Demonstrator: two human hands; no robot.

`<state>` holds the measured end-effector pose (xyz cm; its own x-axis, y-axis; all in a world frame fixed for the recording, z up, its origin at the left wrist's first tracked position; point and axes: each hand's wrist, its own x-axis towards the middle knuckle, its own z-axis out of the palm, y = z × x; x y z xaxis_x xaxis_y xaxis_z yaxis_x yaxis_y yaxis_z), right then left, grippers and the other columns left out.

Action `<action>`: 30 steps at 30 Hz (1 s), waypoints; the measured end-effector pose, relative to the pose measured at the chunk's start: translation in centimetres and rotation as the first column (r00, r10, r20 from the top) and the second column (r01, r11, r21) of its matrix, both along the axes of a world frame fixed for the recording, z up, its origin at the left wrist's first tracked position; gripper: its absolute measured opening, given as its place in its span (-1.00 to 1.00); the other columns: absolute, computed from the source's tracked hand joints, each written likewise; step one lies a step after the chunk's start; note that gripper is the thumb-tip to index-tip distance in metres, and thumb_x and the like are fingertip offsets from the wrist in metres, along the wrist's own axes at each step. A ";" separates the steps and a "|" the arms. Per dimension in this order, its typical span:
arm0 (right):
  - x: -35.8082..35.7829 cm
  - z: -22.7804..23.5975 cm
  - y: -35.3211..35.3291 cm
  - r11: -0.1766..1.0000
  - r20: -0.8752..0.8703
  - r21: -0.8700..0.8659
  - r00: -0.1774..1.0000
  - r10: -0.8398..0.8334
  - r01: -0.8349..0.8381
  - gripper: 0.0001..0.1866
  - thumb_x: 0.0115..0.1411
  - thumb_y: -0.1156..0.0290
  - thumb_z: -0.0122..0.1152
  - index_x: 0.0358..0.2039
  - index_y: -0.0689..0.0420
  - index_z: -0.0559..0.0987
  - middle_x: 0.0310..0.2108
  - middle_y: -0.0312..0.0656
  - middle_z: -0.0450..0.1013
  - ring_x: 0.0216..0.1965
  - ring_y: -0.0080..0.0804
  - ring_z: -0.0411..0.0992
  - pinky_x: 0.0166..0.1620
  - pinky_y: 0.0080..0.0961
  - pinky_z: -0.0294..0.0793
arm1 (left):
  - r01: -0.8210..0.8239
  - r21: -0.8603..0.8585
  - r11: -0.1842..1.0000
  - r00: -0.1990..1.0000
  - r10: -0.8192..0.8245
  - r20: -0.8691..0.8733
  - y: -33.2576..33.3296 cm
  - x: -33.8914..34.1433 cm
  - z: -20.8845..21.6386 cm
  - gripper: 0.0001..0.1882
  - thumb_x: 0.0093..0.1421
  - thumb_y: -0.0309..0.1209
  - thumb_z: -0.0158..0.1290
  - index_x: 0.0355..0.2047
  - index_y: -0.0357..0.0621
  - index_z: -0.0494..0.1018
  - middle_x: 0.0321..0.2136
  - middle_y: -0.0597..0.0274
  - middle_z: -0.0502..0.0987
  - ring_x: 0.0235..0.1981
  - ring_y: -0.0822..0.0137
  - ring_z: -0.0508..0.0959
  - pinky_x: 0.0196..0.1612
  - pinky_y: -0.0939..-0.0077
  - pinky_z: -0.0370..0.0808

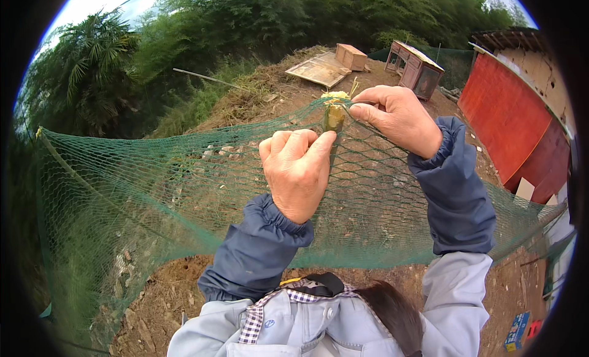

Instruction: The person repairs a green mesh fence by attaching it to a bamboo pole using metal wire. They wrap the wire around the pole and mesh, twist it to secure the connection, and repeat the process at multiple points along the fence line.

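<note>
Green mesh netting: stretched at chest height, top edge drawn up to a cut yellow-green bamboo stake. Left hand: clenched on netting just below stake top. Right hand: fingertips pinching at stake tip. Fastening apparently underway, not visibly finished.

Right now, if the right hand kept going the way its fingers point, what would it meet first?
The right hand points left, its fingertips pinching at the top of the cut bamboo post. It would press into that post and the green net almost at once; depth is unclear.
</note>
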<state>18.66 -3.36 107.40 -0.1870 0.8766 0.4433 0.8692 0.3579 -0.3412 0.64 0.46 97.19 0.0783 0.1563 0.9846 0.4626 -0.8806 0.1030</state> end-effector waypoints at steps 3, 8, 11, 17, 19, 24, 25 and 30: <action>0.1 0.1 1.1 0.990 -0.151 -0.128 0.987 0.044 -0.064 -0.77 0.10 0.33 0.21 -0.37 0.27 0.57 -0.63 -0.24 0.42 -0.58 -0.55 0.31 -0.47 -0.53 0.32 | -0.008 -0.055 0.998 1.000 0.007 -0.008 0.0 -0.2 0.1 -0.73 -0.13 -0.55 0.22 -0.36 -0.03 0.55 -0.53 0.39 0.45 -0.46 0.32 0.41 -0.34 0.44 0.22; 0.1 0.5 1.4 0.996 -0.153 0.088 0.987 0.036 -0.023 -0.81 0.17 0.36 0.18 -0.44 0.25 0.52 -0.59 -0.46 0.30 -0.53 -0.73 0.18 -0.49 -0.70 0.17 | 0.019 -0.009 1.000 1.000 -0.019 -0.006 -0.2 -0.7 0.5 -0.75 -0.12 -0.55 0.20 -0.37 -0.04 0.55 -0.51 0.39 0.47 -0.45 0.33 0.42 -0.34 0.45 0.23; -0.1 -0.1 1.3 0.970 -0.163 0.236 0.982 0.098 -0.057 -0.81 0.16 0.36 0.19 -0.42 0.25 0.52 -0.58 -0.47 0.30 -0.52 -0.74 0.17 -0.48 -0.71 0.16 | 0.020 -0.029 0.999 1.000 -0.020 -0.007 -0.7 -1.0 0.9 -0.76 -0.11 -0.54 0.20 -0.36 -0.04 0.55 -0.50 0.38 0.47 -0.44 0.32 0.42 -0.34 0.44 0.23; 0.2 -0.1 0.4 0.990 -0.313 0.098 0.941 0.127 -0.102 -0.83 0.16 0.38 0.20 -0.39 0.25 0.54 -0.54 -0.47 0.31 -0.48 -0.74 0.17 -0.43 -0.71 0.17 | -0.146 0.038 0.989 0.980 0.139 0.140 0.4 -1.8 3.3 -0.77 -0.04 -0.43 0.16 -0.30 -0.08 0.54 -0.29 0.31 0.52 -0.22 0.22 0.45 -0.08 0.32 0.25; 0.4 0.0 0.2 0.987 -0.307 0.096 0.939 0.154 -0.130 -0.83 0.16 0.39 0.19 -0.39 0.25 0.54 -0.52 -0.46 0.32 -0.48 -0.73 0.18 -0.42 -0.71 0.17 | -0.146 0.039 0.989 0.989 0.144 0.041 1.5 -1.9 4.1 -0.84 0.01 -0.39 0.13 -0.35 -0.08 0.54 -0.40 0.29 0.52 -0.29 0.22 0.46 -0.13 0.32 0.26; 0.7 -0.3 0.4 0.987 -0.270 0.057 0.950 0.160 -0.150 -0.83 0.18 0.39 0.15 -0.36 0.27 0.51 -0.50 -0.44 0.33 -0.46 -0.73 0.19 -0.41 -0.72 0.18 | 0.012 -0.130 0.991 1.000 -0.011 0.003 2.0 -2.1 4.5 -0.92 0.03 -0.38 0.11 -0.47 -0.09 0.51 -0.54 0.28 0.46 -0.41 0.21 0.43 -0.25 0.32 0.25; 0.7 -0.4 0.4 0.986 -0.263 0.066 0.950 0.168 -0.156 -0.83 0.19 0.39 0.14 -0.35 0.26 0.50 -0.50 -0.44 0.33 -0.46 -0.74 0.19 -0.41 -0.72 0.19 | 0.034 -0.131 0.991 0.999 -0.030 0.036 2.2 -2.0 4.6 -0.93 0.03 -0.38 0.12 -0.50 -0.08 0.51 -0.56 0.28 0.45 -0.43 0.21 0.43 -0.27 0.32 0.25; 0.6 -0.4 0.8 0.981 -0.214 0.150 0.965 0.155 -0.124 -0.79 0.12 0.36 0.18 -0.39 0.27 0.52 -0.59 -0.31 0.37 -0.52 -0.65 0.26 -0.44 -0.62 0.28 | -0.006 -0.188 0.982 0.998 0.018 0.062 3.3 -0.8 5.4 -0.90 0.05 -0.37 0.10 -0.53 -0.10 0.49 -0.54 0.26 0.46 -0.40 0.19 0.45 -0.26 0.32 0.27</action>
<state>19.23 -2.52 106.97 -0.1860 0.7783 0.5998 0.7144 0.5262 -0.4613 -0.20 3.72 102.62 0.0136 0.3388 0.9407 0.4600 -0.8375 0.2950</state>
